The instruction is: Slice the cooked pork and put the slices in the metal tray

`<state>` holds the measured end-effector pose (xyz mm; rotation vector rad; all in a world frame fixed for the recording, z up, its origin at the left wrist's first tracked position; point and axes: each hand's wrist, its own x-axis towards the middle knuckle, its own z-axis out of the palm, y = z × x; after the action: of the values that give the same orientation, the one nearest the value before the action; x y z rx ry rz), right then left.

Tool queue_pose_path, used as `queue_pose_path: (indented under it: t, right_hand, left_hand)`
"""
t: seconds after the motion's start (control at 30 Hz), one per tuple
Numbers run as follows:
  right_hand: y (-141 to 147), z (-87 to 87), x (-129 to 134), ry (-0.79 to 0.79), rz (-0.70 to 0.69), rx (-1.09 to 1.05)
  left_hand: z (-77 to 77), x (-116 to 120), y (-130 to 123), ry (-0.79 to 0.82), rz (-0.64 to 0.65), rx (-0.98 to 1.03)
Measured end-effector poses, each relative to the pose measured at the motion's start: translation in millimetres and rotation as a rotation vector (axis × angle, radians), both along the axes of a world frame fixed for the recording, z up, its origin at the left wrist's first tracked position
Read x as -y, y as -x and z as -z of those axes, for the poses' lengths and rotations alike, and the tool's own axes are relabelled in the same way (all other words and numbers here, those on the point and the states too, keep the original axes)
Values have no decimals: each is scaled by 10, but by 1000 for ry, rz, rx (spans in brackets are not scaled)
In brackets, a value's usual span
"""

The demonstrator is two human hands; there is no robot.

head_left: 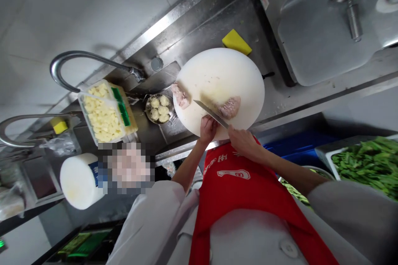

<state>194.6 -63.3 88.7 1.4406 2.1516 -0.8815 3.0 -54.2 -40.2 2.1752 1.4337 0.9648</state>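
A round white cutting board (202,70) lies on the metal counter in front of me. My right hand (243,143) is wrapped round the handle of a kitchen knife (212,114), whose blade points left and away over the board. Just left of the blade, my left hand (207,128) has its fingers curled at the board's near edge; whatever they may hold is hidden. Beyond the knife, to the right, sits a piece of pale pink meat (230,107) with cut lines across it. A second meat piece (180,96) rests at the board's left edge.
Left of the board stand a metal bowl (171,120) of pale round lumps and a clear tub (81,105) of pale yellow chunks. A curved faucet (88,54) rises behind them. A yellow sponge (236,42) touches the board's far side. A sink (314,56) and leafy greens (367,163) are right.
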Motion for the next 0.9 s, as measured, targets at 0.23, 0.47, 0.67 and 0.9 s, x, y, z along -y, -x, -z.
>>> queue_pose_path:
  t: [0.23,0.47,0.67,0.9]
  right_hand:
    - [-13,-23,-205,-10,-36,-12]
    - [-253,-219,298,122,-1,34]
    - [137,37,-223,10,13,-72]
    - [-32,-57,-212,-5,-25,-26]
  left_hand:
    - [-5,9,-34,-22,-40,4]
    - [-16,-7,-20,-7,-15,8]
    - [-46,13,-15,49,-28,23]
    - [-18,48,-24,100,-95,37]
